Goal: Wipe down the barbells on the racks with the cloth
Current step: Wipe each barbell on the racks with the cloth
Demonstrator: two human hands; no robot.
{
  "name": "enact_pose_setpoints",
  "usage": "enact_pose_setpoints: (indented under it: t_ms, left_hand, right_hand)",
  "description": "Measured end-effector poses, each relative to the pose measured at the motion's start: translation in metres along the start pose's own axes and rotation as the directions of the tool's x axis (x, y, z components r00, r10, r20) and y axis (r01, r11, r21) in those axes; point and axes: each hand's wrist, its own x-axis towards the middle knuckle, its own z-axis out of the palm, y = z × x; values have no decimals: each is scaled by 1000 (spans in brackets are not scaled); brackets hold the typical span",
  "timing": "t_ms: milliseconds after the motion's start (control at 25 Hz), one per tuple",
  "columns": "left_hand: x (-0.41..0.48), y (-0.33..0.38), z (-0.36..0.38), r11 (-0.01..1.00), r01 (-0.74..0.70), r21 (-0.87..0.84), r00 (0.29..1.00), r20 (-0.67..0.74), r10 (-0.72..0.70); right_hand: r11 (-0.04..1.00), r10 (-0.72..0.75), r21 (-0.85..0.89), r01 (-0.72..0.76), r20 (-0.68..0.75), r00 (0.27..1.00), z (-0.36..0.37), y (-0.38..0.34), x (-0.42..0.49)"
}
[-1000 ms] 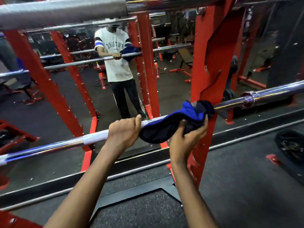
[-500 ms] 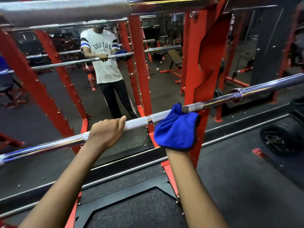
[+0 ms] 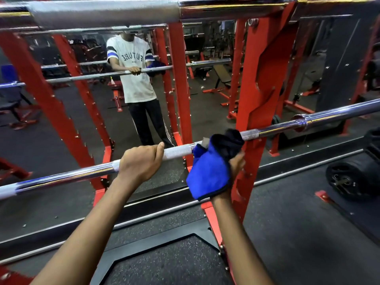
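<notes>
A chrome barbell lies across the red rack at waist height, slanting up to the right. My left hand is closed around its knurled part. Just to the right, my right hand holds a blue cloth wrapped over the bar; the cloth hides most of that hand. A second barbell runs across the top of the view, close to the camera.
A mirror behind the rack reflects a person in a white shirt. Black weight plates lie on the floor at the right. Dark rubber flooring and a black platform frame are underfoot. Red uprights stand left and right.
The cloth, bunched on the bar by my right hand a second ago, has shifted slightly along it and now hangs down over the hand. My left hand has kept its grip.
</notes>
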Motion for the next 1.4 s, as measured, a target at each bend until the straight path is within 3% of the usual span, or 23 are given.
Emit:
enact_pose_setpoints:
  t_ms: [40,80,160,440,520,640,680,840,920,1000,1080,1160,1200,1320,1400]
  left_hand:
    - [0,-1,0,1000,0,-17,1000,0,0]
    - [0,-2,0,999,-9,-35,1000,-8,9]
    - [-3,-4,0,998,-46,-41,999,-29,45]
    - [-25,-37,4,997,-56,50,997,-49,58]
    - [-28,-42,1,997,-44,59,997,-64,48]
    - [-30,-55,-5,999,15,46,999,-49,-12]
    - [-32,-62,-6,998,41,39,998,-54,-39]
    - [-35,-78,-10,995,63,79,996,-61,-58]
    - [-36,-77,-6,995,55,85,997,-58,-50]
    - [-33,-77,-5,996,62,63,998,-37,-60]
    - [-33,-80,-4,999,35,23,999,-35,-34]
    - [-37,-90,-4,1000,17,-9,999,-49,-17]
    - [-40,-99,-7,1000,30,-4,998,-54,-30]
    - [-46,-137,-13,987,149,55,989,-4,-149]
    - [-45,-153,-10,985,83,153,991,91,-98]
  right_hand:
    - [962,-167,-226,155,-33,985,3,4,1]
    - [865,-297,-413,286,40,954,4,3,1]
    - [662,-364,-641,389,179,914,10,0,6]
    - [541,-411,-750,380,159,898,18,-5,37]
    - [459,-462,-708,538,327,824,38,-2,14]
    - [336,-486,-565,754,582,652,39,4,3]
    - [333,-499,-552,765,585,639,35,5,12]
    - [458,-426,-683,568,393,815,34,-5,42]
    - [456,-374,-708,539,397,838,51,-15,28]
    - [479,-321,-615,627,541,777,72,-23,1]
    - [536,-267,-450,714,712,649,85,-26,-18]
    - [594,-242,-374,712,762,601,84,-24,-14]
    - [620,-247,-376,688,739,626,77,-22,-5]
    - [705,-258,-450,548,557,789,51,-11,19]
    - [667,-239,-532,522,511,826,58,-14,15]
